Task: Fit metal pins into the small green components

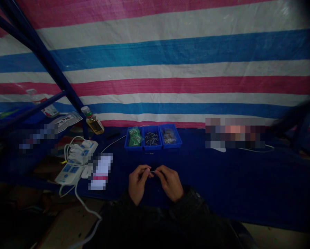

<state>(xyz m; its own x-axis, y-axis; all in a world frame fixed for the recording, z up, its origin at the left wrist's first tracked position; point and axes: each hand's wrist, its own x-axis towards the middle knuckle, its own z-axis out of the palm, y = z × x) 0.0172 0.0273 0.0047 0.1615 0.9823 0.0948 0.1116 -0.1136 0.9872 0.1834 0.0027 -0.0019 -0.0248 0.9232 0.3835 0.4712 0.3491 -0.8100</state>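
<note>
The left hand (138,184) and right hand (170,183) work close together, low over the navy cloth surface (222,186). The fingers (146,172) of both hands pinch nearly shut on a tiny dark pin-like part (152,171), too small to make out fully. Just ahead stand three blue plastic bins (152,148) holding green packets (134,137), metal pins (151,138) and small brownish parts (167,136). Further left lie white power strips (68,174) and a bottle of yellow liquid (95,123), while a striped tarpaulin (155,58) hangs behind a blue metal frame (43,58).
</note>
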